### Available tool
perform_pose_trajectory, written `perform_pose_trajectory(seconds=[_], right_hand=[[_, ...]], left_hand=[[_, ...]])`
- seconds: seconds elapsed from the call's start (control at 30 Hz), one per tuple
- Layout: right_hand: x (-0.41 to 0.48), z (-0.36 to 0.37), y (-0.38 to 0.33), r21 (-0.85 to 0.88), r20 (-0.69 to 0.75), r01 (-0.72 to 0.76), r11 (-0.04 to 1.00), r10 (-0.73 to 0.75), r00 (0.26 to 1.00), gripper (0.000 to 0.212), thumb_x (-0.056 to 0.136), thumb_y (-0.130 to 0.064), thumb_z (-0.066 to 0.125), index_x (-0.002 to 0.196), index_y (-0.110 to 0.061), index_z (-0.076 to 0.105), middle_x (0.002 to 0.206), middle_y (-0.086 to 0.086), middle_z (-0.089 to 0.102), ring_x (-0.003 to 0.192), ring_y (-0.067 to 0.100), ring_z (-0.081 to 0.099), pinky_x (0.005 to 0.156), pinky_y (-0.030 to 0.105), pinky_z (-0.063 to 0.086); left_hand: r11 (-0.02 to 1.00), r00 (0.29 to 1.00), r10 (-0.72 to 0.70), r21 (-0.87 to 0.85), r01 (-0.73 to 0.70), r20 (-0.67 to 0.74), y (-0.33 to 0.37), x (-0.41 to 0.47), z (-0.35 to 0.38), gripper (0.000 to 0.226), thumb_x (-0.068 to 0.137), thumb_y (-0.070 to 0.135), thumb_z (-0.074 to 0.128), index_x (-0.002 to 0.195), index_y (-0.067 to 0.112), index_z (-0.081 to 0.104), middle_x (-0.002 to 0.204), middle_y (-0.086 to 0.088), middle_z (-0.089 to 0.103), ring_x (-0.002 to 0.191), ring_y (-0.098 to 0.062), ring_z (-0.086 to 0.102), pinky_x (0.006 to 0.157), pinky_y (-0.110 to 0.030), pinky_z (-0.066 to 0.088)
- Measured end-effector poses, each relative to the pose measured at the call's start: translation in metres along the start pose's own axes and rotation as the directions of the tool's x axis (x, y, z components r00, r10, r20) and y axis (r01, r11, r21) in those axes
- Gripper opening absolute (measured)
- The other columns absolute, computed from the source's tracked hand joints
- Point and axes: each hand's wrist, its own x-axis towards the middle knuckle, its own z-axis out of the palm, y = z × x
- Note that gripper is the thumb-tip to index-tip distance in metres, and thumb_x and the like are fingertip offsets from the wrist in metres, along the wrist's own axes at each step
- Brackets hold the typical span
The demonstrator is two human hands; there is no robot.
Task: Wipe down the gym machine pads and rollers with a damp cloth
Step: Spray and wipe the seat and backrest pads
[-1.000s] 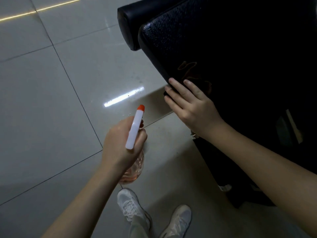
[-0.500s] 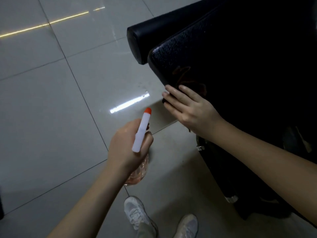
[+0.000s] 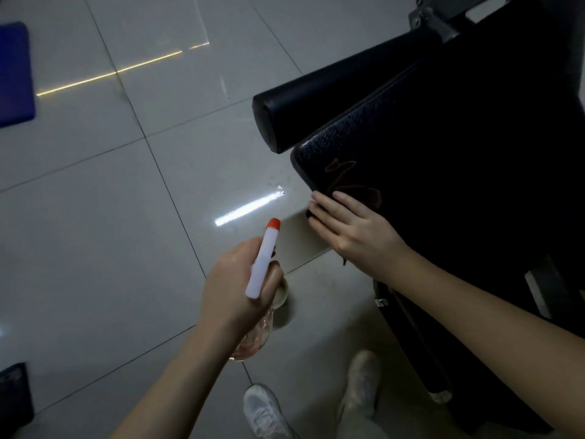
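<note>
Nearest, the left hand (image 3: 234, 286) grips a spray bottle (image 3: 262, 258), held clear of the machine. Beyond it the right hand (image 3: 354, 232) presses flat, fingers straight and together, on the black pad (image 3: 443, 147) near its corner. A dark cloth (image 3: 310, 214) seems trapped beneath. Wiping well likely calls for firm, overlapping strokes along that edge before moving to the roller (image 3: 332, 93) behind.

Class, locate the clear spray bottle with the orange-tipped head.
Head view, lower centre: spray bottle gripped by the left hand, left of the right hand on the black textured pad.

Left hand (image 3: 235, 282) grips with curled fingers; right hand (image 3: 356, 231) lies flat, fingers straight.
</note>
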Motion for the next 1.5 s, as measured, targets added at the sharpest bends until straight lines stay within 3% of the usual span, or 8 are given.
perform_pose_trajectory(seconds=[0.2,0.4,0.8,0.97,1.13,1.23,1.37,1.5], right_hand=[[0.061,0.009,0.018,0.031,-0.129,-0.025,0.999,0.029,0.991,0.038,0.078,-0.009,0.069,0.116,-0.004,0.065,0.125,0.017,0.061,0.125,0.033,0.05,0.107,0.043,0.036],[0.095,0.01,0.026,0.149,-0.158,-0.062,0.987,0.085,0.984,0.019,0.078,-0.002,0.058,0.089,-0.007,0.071,0.098,0.014,0.069,0.107,0.032,0.061,0.096,0.041,0.045],[0.037,0.0,0.037,0.6,-0.124,-0.236,0.765,0.38,0.917,0.036,0.079,-0.006,0.054,0.113,-0.004,0.063,0.122,0.017,0.06,0.115,0.037,0.053,0.095,0.045,0.043],[-0.012,0.012,0.072,0.559,0.066,-0.573,0.6,0.656,0.752,0.043,0.077,-0.02,0.045,0.118,-0.01,0.05,0.129,0.016,0.055,0.124,0.036,0.047,0.101,0.049,0.04],[0.026,0.009,0.085,0.502,0.291,-0.81,0.303,0.823,0.488,0.054,0.092,-0.029,0.043,0.144,-0.018,0.035,0.155,0.009,0.024,0.143,0.032,0.018,0.115,0.044,0.008],[0.05,0.004,0.065,0.572,0.233,-0.708,0.414,0.746,0.624,0.056,0.09,-0.045,0.039,0.139,-0.018,0.045,0.15,0.012,0.034,0.14,0.035,0.024,0.113,0.046,0.013],[0.014,0.003,0.039,0.598,0.116,-0.523,0.607,0.581,0.806,0.049,0.084,-0.046,0.047,0.123,-0.017,0.055,0.139,0.014,0.048,0.132,0.035,0.036,0.111,0.047,0.02],[-0.046,0.013,0.047,0.513,0.101,-0.549,0.66,0.588,0.802,0.052,0.076,-0.03,0.049,0.127,-0.023,0.045,0.141,0.011,0.048,0.133,0.032,0.035,0.109,0.049,0.022]], left_hand=[[0.999,0.998,-0.034,-0.022,0.033,-0.06,0.007,0.0,0.006,0.047,0.082,0.044,0.04,0.093,0.003,0.061,0.082,-0.01,0.067,0.064,-0.027,0.063,0.059,-0.051,0.055],[0.997,0.994,-0.074,-0.03,0.072,-0.079,0.024,0.003,0.017,0.054,0.082,0.045,0.038,0.113,0.007,0.062,0.09,-0.003,0.067,0.068,-0.025,0.065,0.062,-0.05,0.056],[0.997,0.985,-0.077,-0.019,0.074,-0.155,0.04,0.025,0.022,0.034,0.082,0.037,0.04,0.098,0.017,0.061,0.085,0.0,0.066,0.066,-0.023,0.066,0.062,-0.048,0.054],[0.999,0.989,-0.018,-0.032,0.014,-0.146,0.044,0.027,0.017,0.046,0.084,0.036,0.039,0.113,0.008,0.061,0.089,-0.001,0.067,0.07,-0.026,0.068,0.065,-0.048,0.056],[0.998,0.988,-0.038,-0.045,0.031,-0.153,0.049,0.031,0.018,0.04,0.083,0.037,0.04,0.107,0.013,0.061,0.091,0.002,0.066,0.072,-0.025,0.068,0.067,-0.049,0.055],[0.996,0.98,-0.073,-0.059,0.063,-0.184,0.056,0.038,0.021,0.019,0.084,0.027,0.045,0.096,0.022,0.059,0.092,0.001,0.067,0.07,-0.026,0.067,0.065,-0.05,0.054],[0.996,0.977,-0.072,-0.072,0.059,-0.201,0.066,0.044,0.021,0.031,0.082,0.031,0.044,0.098,0.011,0.062,0.087,-0.006,0.067,0.068,-0.031,0.066,0.063,-0.052,0.053],[0.998,0.98,-0.047,-0.06,0.036,-0.195,0.073,0.047,0.016,0.037,0.082,0.035,0.042,0.103,0.011,0.061,0.091,-0.004,0.067,0.07,-0.029,0.067,0.066,-0.052,0.053]])
